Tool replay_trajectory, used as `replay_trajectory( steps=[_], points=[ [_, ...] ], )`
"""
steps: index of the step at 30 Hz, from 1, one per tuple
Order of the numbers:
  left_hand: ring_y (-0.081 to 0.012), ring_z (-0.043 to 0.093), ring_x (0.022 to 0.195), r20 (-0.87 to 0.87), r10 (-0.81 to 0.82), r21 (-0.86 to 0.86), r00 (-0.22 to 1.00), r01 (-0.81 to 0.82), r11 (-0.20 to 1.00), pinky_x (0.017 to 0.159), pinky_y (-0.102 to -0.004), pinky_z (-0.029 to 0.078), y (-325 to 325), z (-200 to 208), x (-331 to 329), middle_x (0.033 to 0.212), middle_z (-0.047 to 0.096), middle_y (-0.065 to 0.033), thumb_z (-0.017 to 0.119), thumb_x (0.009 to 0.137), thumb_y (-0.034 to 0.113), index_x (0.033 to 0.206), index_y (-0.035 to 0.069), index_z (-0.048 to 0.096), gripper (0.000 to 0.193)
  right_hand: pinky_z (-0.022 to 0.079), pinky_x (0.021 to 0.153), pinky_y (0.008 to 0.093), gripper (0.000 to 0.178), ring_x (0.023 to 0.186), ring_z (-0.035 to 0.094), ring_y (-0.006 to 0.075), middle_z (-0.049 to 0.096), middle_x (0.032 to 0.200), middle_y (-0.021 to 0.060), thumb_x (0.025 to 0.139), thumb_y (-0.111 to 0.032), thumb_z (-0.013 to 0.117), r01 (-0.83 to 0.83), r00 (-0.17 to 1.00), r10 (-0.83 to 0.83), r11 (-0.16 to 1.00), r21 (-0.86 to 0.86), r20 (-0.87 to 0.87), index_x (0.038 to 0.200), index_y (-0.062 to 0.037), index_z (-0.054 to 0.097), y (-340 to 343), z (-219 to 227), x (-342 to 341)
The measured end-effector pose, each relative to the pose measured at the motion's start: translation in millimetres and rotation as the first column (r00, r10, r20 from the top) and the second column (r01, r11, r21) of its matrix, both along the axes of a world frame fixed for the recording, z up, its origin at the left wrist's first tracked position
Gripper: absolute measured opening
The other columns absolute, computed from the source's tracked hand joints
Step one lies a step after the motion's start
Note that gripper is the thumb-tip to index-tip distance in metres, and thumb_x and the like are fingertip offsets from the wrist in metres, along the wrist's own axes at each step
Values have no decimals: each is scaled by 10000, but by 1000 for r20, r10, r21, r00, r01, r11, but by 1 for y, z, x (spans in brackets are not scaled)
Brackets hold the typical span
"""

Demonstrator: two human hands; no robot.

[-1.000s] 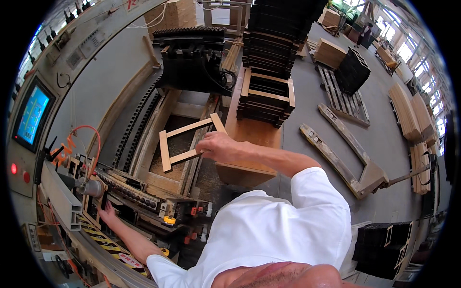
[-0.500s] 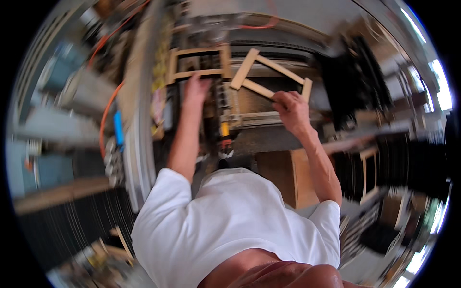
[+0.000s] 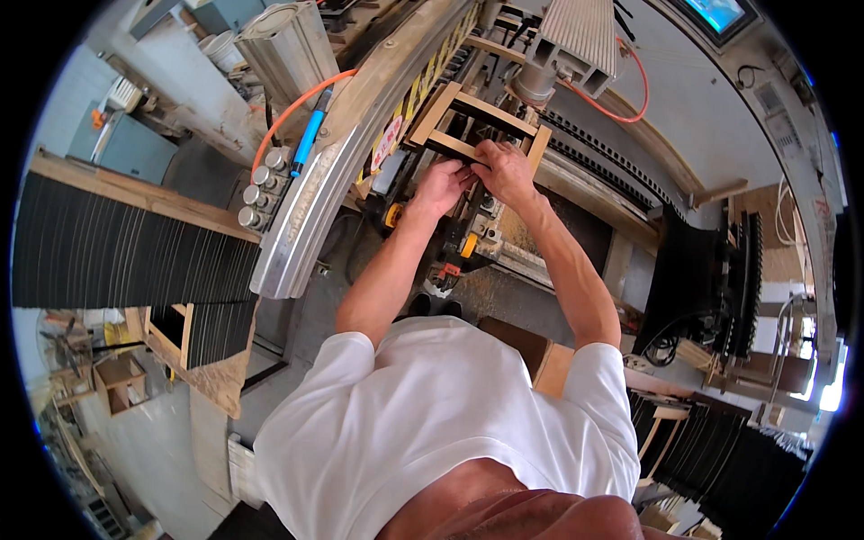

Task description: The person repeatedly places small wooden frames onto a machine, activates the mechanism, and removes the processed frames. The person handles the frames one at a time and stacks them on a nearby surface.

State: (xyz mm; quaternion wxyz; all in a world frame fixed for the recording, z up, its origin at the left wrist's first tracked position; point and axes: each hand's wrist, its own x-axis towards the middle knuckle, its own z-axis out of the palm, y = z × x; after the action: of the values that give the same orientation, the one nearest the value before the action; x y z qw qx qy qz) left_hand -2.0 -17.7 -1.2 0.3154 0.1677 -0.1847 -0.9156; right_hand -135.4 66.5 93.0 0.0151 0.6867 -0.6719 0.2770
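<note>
A pale rectangular wooden frame (image 3: 436, 115) lies on the machine bed in front of me, with a dark opening inside it. Both hands meet at its near rail. My right hand (image 3: 508, 171) bends its fingers over the right part of that rail, closed on it. Just left of it, my left hand (image 3: 438, 186) is closed with fingertips drawn together below the rail, almost touching the right hand. What lies between the left fingertips is hidden. Behind the frame, another wooden bar (image 3: 495, 48) shows on the machine, partly covered by a metal profile (image 3: 576, 40).
A long metal-edged beam (image 3: 315, 193) runs along the left, with a blue marker pen (image 3: 310, 142) and an orange hose (image 3: 290, 117). Toothed black rails (image 3: 621, 166) stretch right. Stacked dark panels (image 3: 126, 238) stand left; a cardboard box (image 3: 517, 346) sits near my waist.
My right hand, earlier holding a wooden frame to the right, has come left beside my left hand. The whole view has turned, and the hands now meet at one frame's near rail.
</note>
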Motion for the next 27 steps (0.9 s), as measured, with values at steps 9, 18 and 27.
replay_trajectory(
  steps=[9,18,27],
  points=[
    [-295,513,1185,266,228,-68,937,-218,974,1051,-438,395,71,37,47,1249,533,-151,477,984,122,1257,7,448,297,474,772,429,220,833,618,329,665,814,114,731,-137,695,-14,1000,12,998,-61,-25,909,-88,575,-40,-6,-28],
    [-295,516,1224,312,277,-98,909,-260,961,1029,-424,427,188,46,197,1271,545,-137,484,973,117,1309,12,441,354,448,815,423,226,889,609,320,676,894,117,737,-132,680,-15,976,28,998,65,-215,911,-77,547,-81,-19,-35],
    [-256,566,1137,413,319,-76,853,-316,946,994,-395,451,227,38,276,1170,588,-99,539,955,153,1242,27,489,318,379,807,373,203,908,589,287,665,776,129,754,-78,605,157,730,-5,975,160,-683,945,-42,549,-128,6,-35]
  ],
)
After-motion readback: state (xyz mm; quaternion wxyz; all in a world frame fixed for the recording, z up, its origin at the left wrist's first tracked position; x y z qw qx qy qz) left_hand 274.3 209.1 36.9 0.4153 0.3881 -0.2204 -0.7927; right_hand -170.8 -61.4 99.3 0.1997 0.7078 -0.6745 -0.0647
